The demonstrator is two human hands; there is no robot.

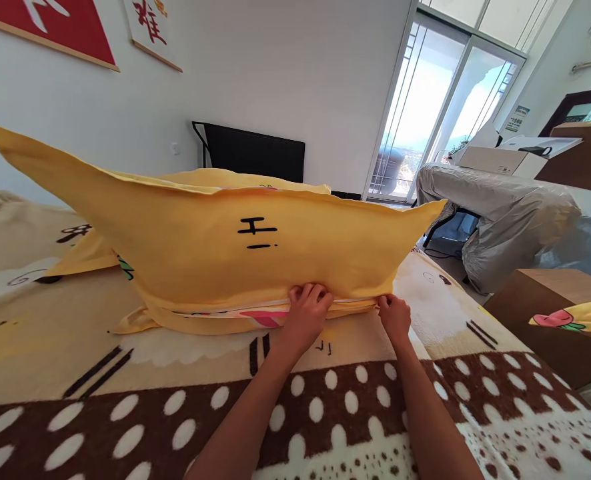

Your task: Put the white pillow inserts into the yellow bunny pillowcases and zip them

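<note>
A plump pillow in a yellow pillowcase, with black "Hi" lettering on it, stands on its long side on the bed. Along its lower edge runs a seam where pink and white print shows between yellow layers. My left hand curls its fingers over this edge, right of the middle, gripping the cloth. At the lower right corner my right hand pinches the fabric between thumb and fingers. Both wide upper corners of the case stick up and outward. Another yellow piece of cloth lies partly hidden behind the left end.
Under everything spreads a beige and brown blanket with white spots. A wooden box-like piece is at the right, with yellow tulip-print cloth over it. Beyond stand a plastic-covered table, a black panel and glass doors.
</note>
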